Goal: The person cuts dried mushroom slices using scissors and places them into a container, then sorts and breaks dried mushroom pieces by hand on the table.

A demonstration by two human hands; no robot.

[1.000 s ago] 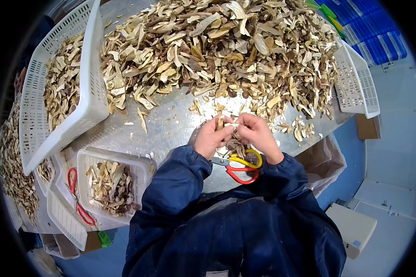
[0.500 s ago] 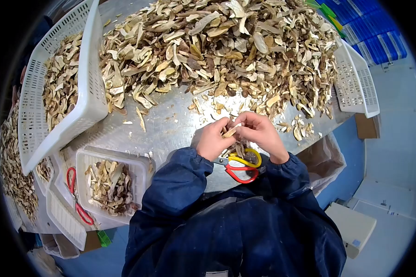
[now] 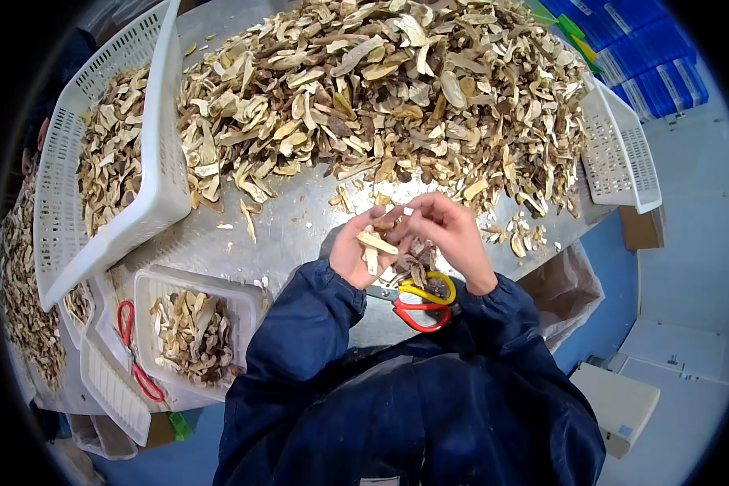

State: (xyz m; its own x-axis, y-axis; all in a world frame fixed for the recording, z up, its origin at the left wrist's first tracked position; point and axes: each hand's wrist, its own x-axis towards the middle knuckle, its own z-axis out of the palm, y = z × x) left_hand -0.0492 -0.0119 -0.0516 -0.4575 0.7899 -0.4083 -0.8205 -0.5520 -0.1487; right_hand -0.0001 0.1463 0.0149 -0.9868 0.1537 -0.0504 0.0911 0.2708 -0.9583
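Note:
My left hand (image 3: 350,253) is turned palm up, its fingers curled around pale dried mushroom slices (image 3: 376,241). Close beside it, my right hand (image 3: 459,243) has thumb and forefinger pinched together, slightly blurred, with a small white piece (image 3: 407,211) at the tips. Beneath the hands, darker mushroom slices (image 3: 415,261) lie in a small cluster on the metal table (image 3: 292,215). Scissors with one yellow and one red handle (image 3: 423,317) rest just below, blades pointing left and partly hidden by my left sleeve.
A large heap of dried mushroom slices (image 3: 364,105) spreads across the far side. White perforated baskets stand left (image 3: 158,190) and right (image 3: 636,154). At lower left are a clear tray (image 3: 257,296) of slices and red-handled scissors (image 3: 143,381). A lined bin (image 3: 571,283) stands beyond the right edge.
My left hand has turned palm up and shifted slightly left, exposing the slices in it. My right hand's fingertips have moved slightly up. The red-and-yellow scissors appear slightly lower.

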